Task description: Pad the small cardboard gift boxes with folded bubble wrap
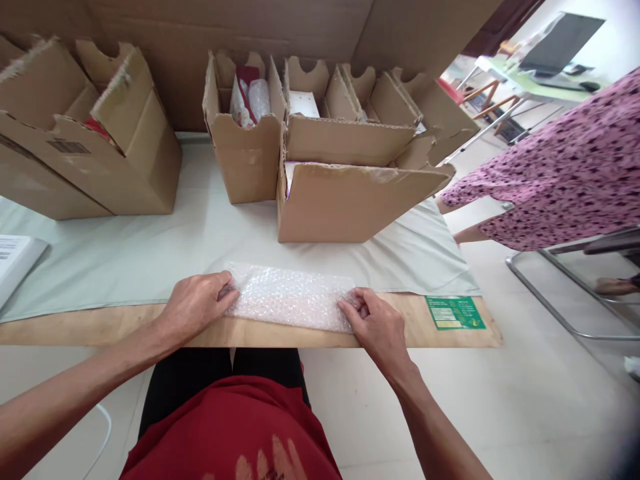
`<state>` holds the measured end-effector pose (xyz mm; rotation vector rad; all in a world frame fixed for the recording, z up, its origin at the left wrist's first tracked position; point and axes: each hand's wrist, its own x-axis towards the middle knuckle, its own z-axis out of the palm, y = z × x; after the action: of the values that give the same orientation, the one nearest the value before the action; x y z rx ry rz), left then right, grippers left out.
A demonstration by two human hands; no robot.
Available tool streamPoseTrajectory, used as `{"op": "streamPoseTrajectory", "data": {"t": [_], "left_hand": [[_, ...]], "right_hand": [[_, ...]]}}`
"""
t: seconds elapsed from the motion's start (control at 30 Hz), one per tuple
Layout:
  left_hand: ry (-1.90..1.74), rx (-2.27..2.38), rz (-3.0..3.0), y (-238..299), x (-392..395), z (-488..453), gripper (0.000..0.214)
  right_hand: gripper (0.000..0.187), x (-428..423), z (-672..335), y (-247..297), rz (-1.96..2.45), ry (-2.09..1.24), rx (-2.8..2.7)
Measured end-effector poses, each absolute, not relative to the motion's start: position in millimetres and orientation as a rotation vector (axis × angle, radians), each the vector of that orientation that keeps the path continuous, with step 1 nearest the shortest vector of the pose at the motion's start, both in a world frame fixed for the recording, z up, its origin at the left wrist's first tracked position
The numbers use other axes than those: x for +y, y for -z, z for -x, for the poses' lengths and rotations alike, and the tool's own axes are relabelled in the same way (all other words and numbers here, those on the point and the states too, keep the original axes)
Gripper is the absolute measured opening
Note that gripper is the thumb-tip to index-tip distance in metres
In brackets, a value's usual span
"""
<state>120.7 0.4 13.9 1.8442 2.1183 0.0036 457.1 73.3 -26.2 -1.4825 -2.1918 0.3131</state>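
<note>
Head view: the bubble wrap (290,298) sits right between left hand (203,301) and right hand (377,323), each one pinching an end. It's at the worktop's (120,327) front edge, partly over the cloth (135,267), with a box (345,207) just beyond it.

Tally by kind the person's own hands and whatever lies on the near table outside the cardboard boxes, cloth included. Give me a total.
Left hand and right hand: 2
Bubble wrap piece: 1
Green printed card: 1
White block, cut off by the frame: 1
Pale cloth: 1
Total: 6
</note>
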Motion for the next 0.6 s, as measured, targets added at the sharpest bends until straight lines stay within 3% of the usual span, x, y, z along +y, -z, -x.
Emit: {"op": "streamPoseTrajectory", "data": {"t": [0.1,0.2,0.3,0.43,0.6], "left_hand": [[-0.069,2.209,-2.025,-11.4,-6.3,-118.6,0.032],[-0.362,2.270,-2.349,-12.6,-15.7,-119.0,0.049],[-0.594,2.139,-2.597,-11.9,-19.4,-128.0,0.041],[-0.394,1.848,-2.646,0.7,-14.7,-143.3,0.020],[-0.376,1.726,-2.370,2.0,-7.6,-132.6,0.024]], "right_hand": [[0.035,73.6,-462.7,22.1,1.392,-0.113,-2.205],[0.027,68.9,-460.7,11.8,1.245,0.038,-2.200],[0.015,59.5,-443.7,5.3,1.042,0.052,-2.232],[0.017,50.5,-417.7,10.0,0.867,-0.153,-2.438],[0.024,63.1,-435.9,11.9,0.950,-0.355,-2.500]]}}
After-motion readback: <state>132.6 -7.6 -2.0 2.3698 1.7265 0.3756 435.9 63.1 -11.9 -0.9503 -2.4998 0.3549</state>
